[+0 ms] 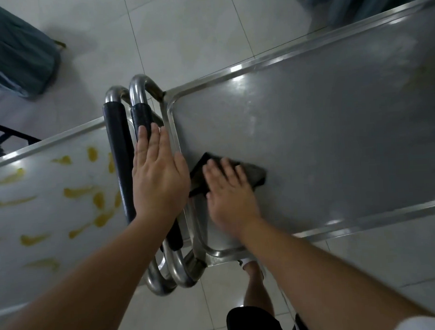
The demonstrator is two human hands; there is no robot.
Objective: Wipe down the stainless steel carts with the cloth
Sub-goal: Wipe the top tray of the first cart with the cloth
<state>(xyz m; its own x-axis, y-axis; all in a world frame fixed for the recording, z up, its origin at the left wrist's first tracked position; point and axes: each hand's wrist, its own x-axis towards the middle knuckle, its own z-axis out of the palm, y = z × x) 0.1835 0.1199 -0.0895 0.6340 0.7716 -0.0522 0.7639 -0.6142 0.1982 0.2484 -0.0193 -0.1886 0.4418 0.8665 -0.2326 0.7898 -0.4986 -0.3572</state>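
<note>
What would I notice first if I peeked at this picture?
Probably the yellow smears all over the left cart. Next, the two hands in the middle: the right hand presses a dark cloth flat on the cleaner right cart, while the left hand rests on its black handle.

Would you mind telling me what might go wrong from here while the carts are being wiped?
The left hand rests flat on the handle without gripping, so the right cart might roll under the right hand pressing the cloth. The left cart carries yellow smears; the same cloth could spread them onto the clean-looking top.
</note>
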